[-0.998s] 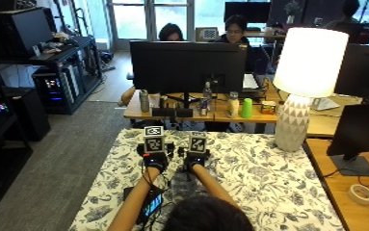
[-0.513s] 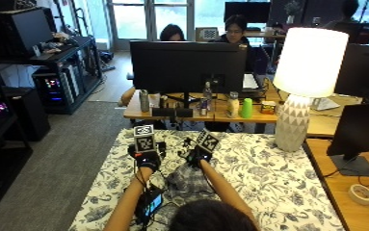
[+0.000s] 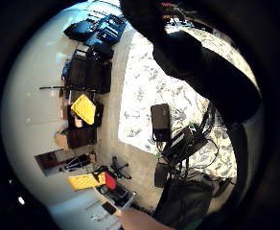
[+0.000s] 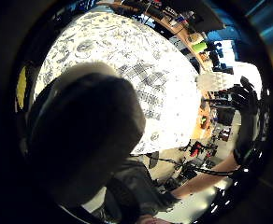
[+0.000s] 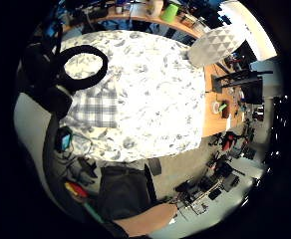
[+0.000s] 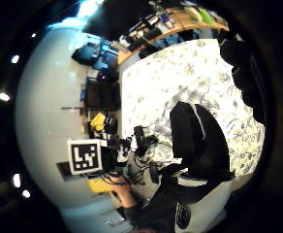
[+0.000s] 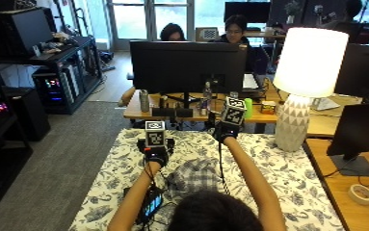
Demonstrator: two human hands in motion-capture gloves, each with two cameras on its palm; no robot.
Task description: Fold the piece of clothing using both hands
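A grey-and-white plaid garment (image 7: pixel 193 175) lies bunched on the floral-covered table (image 7: pixel 280 173), just in front of me and between my forearms. My left hand (image 7: pixel 155 153) hovers above the table by the garment's far left corner and holds nothing. My right hand (image 7: pixel 226 131) is raised higher and farther out, past the garment, also holding nothing. In the left thumb side palm view the right hand (image 4: pixel 244 100) shows spread fingers well above the plaid cloth (image 4: pixel 143 86). The plaid patch (image 5: pixel 98 107) also shows from the right palm, lying apart from both hands.
A tall white lamp (image 7: pixel 302 82) stands at the table's far right corner. Beyond the far edge is a desk with a dark monitor (image 7: pixel 187 60) and bottles. To the right, a wooden desk carries another monitor (image 7: pixel 363 134) and a tape roll (image 7: pixel 362 192).
My right hand has lifted and moved away from me and to the right, parting from the left hand. The left hand has stayed near the same spot.
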